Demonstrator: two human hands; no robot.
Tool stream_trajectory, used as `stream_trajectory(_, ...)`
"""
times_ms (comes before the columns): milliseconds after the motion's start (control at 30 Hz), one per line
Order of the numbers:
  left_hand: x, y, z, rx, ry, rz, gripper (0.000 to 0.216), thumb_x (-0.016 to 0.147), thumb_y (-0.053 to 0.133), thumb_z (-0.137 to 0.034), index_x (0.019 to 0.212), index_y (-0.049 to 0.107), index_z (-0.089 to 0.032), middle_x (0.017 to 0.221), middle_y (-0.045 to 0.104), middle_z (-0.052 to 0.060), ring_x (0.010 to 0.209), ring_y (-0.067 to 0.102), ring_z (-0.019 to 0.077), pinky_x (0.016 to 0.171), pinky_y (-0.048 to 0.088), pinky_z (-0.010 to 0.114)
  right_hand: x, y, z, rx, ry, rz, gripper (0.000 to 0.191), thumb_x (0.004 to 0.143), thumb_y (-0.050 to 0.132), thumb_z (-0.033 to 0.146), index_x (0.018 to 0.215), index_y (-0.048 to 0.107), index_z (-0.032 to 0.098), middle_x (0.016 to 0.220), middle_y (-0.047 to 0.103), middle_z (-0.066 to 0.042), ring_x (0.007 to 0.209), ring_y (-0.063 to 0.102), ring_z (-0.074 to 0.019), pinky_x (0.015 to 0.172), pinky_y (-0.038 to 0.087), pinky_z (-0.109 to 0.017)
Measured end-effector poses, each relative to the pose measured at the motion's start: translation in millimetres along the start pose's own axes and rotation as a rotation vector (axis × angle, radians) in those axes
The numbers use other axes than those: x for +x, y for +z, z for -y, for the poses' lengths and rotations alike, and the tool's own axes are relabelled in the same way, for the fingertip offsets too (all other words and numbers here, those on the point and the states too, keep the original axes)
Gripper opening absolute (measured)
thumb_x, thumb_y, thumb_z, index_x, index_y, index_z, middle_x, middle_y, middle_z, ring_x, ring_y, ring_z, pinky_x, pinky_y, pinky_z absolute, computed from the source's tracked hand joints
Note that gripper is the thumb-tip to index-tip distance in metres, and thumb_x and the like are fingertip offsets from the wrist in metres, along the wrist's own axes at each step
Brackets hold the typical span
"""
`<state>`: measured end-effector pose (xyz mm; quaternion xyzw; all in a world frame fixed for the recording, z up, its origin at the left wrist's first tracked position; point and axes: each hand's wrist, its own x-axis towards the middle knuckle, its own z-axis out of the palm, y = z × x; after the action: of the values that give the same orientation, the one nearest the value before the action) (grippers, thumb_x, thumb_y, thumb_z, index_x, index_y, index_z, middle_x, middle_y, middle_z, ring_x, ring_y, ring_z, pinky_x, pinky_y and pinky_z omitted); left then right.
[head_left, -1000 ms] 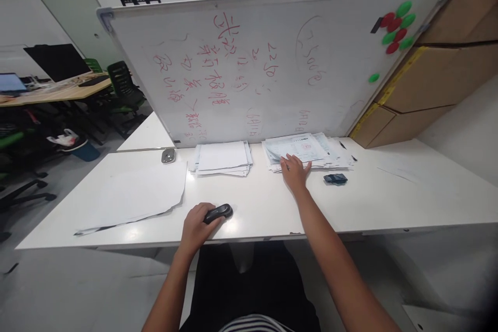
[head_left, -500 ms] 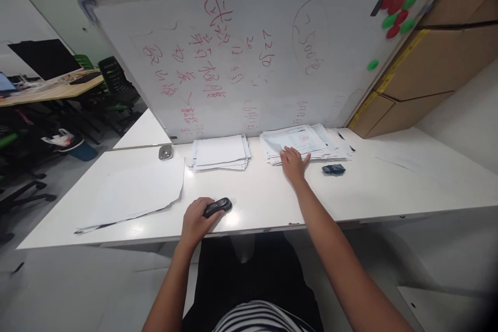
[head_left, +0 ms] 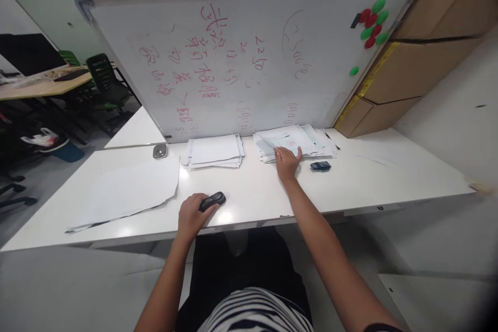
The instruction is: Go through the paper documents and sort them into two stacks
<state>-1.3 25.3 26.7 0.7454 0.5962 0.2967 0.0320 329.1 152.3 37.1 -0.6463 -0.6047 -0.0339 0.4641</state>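
Your left hand (head_left: 190, 217) curled round black stapler (head_left: 213, 200), on worktop (head_left: 249, 194) near front edge. Your right hand (head_left: 287, 164) on near edge of right paper stack (head_left: 313, 138), which lies by foot of whiteboard (head_left: 264, 88); top sheet curled at left, can't tell whether you pinch it. Sheets likely light, floppy, slippery, easily creased: take near edge. Stapler probably stiff, heavier: grip mid-body.

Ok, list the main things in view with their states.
Right paper stack, spread unevenly, right hand touching it.
Left paper stack, loosely piled, edges uneven.
Stapler-like black tool, held by left hand.
Whiteboard, standing, marked in red.
Magnets, stuck on whiteboard.
Cardboard boxes, stacked.
Computer monitor, screen dark.
Blue bin, white plastic bag at its rim.
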Motion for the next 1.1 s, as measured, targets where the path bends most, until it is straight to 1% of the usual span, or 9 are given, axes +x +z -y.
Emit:
stream_trajectory(200, -7, 4, -6, 0.094, -0.009, -0.28, 0.045, 0.075, 0.065, -0.052, 0.107, 0.06, -0.021, 0.11, 0.066, 0.01, 0.11, 0.056, 0.0307, 0.105, 0.029, 0.051, -46, -53, 73, 0.432, 0.137, -0.235, 0.034, 0.087, 0.054, 0.049, 0.092, 0.067, 0.018, 0.093, 0.07, -0.006, 0.09, 0.063, -0.021, 0.099, 0.039, -0.045)
stream_trajectory(267, -13, -2, -17, 0.038, 0.041, -0.345, 0.049, 0.075, 0.066, -0.052, 0.113, 0.057, -0.022, 0.116, 0.064, 0.01, 0.117, 0.053, 0.0304, 0.111, 0.02, 0.054, -68, -72, 88, 0.61, 0.24, -0.183, 0.034, 0.084, 0.057, 0.049, 0.095, 0.066, 0.017, 0.091, 0.069, -0.006, 0.087, 0.062, -0.0214, 0.084, 0.047, -0.039)
stream_trajectory(367, -19, -13, -45, -0.244, 0.033, -0.364, 0.056, 0.08, 0.061, -0.05, 0.127, 0.048, -0.021, 0.125, 0.058, 0.012, 0.122, 0.05, 0.0274, 0.108, 0.031, 0.048, -91, -93, 97, 0.768, 0.346, 0.027, 0.031, 0.081, 0.062, 0.048, 0.085, 0.065, 0.017, 0.076, 0.064, -0.001, 0.074, 0.058, -0.0176, 0.069, 0.046, -0.03)
stream_trajectory(433, -19, -21, -67, -0.504, -0.089, -0.264, 0.059, 0.084, 0.057, -0.048, 0.134, 0.04, -0.021, 0.134, 0.051, 0.013, 0.124, 0.049, 0.0253, 0.101, 0.041, 0.042, -99, -101, 99, 0.807, 0.379, 0.15, 0.032, 0.081, 0.062, 0.049, 0.077, 0.061, 0.017, 0.066, 0.057, 0.002, 0.065, 0.052, -0.0137, 0.061, 0.043, -0.026)
stream_trajectory(500, -16, -25, -85, -0.722, -0.182, -0.045, 0.041, 0.088, 0.052, -0.046, 0.12, 0.053, -0.021, 0.117, 0.063, 0.009, 0.107, 0.06, 0.0214, 0.089, 0.048, 0.036, -104, -105, 100, 0.81, 0.402, 0.192, 0.033, 0.083, 0.059, 0.05, 0.074, 0.057, 0.018, 0.062, 0.052, 0.004, 0.06, 0.047, -0.0116, 0.056, 0.039, -0.023)
stream_trajectory(567, -12, -26, -99, -0.85, -0.26, 0.074, 0.031, 0.088, 0.051, -0.046, 0.1, 0.062, -0.02, 0.094, 0.069, 0.006, 0.088, 0.064, 0.0184, 0.08, 0.05, 0.032, -108, -106, 102, 0.804, 0.406, 0.167, 0.032, 0.086, 0.054, 0.05, 0.078, 0.056, 0.019, 0.066, 0.053, 0.004, 0.062, 0.048, -0.0116, 0.057, 0.04, -0.023)
stream_trajectory(633, -9, -22, -108, -0.903, -0.31, 0.026, 0.028, 0.087, 0.054, -0.045, 0.089, 0.062, -0.019, 0.085, 0.068, 0.004, 0.082, 0.063, 0.0173, 0.077, 0.049, 0.031, -112, -104, 103, 0.804, 0.372, 0.114, 0.03, 0.088, 0.052, 0.049, 0.087, 0.057, 0.02, 0.074, 0.058, 0.002, 0.068, 0.053, -0.0131, 0.062, 0.044, -0.024)
stream_trajectory(800, -11, 1, -122, -0.887, -0.348, -0.21, 0.024, 0.083, 0.06, -0.041, 0.096, 0.057, -0.021, 0.09, 0.064, 0.003, 0.086, 0.061, 0.0167, 0.079, 0.048, 0.029, -129, -86, 101, 0.796, 0.32, 0.033, 0.033, 0.084, 0.058, 0.043, 0.107, 0.05, 0.021, 0.097, 0.063, -0.005, 0.09, 0.06, -0.0178, 0.081, 0.048, -0.033)
stream_trajectory(1100, -25, 21, -116, -0.917, -0.37, -0.299, 0.022, 0.082, 0.062, -0.037, 0.096, 0.056, -0.021, 0.092, 0.061, 0.003, 0.09, 0.059, 0.0171, 0.084, 0.047, 0.032, -152, -79, 104, 0.688, 0.212, 0.11, 0.058, 0.084, 0.059, 0.039, 0.134, 0.035, 0.021, 0.124, 0.057, -0.014, 0.111, 0.058, -0.0231, 0.098, 0.043, -0.044)
